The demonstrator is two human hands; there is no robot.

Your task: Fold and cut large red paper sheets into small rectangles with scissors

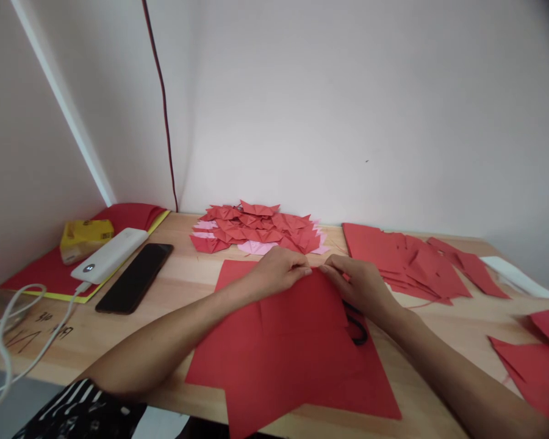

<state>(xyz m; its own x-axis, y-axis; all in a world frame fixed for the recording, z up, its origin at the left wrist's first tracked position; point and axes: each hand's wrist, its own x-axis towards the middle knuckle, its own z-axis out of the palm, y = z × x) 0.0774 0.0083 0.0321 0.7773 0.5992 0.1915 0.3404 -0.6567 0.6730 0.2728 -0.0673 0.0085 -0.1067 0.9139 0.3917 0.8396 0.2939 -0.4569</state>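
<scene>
A large red paper sheet [283, 347] lies on the wooden table [174, 286] in front of me, over another red sheet. My left hand [279, 268] and my right hand [357, 280] meet at its far edge, fingers curled and pinching the paper's top edge. Black scissor handles [357, 326] peek out beside my right wrist, lying on the red paper. Beyond my hands is a heap of folded red and pink paper pieces [256, 231].
Cut red paper squares [412, 262] are stacked at the right, with more scraps [531, 366] at the near right. On the left lie a black phone [135, 277], a white power bank [110, 253] with cable, and a yellow pack [86, 238] on red sheets. Walls close behind.
</scene>
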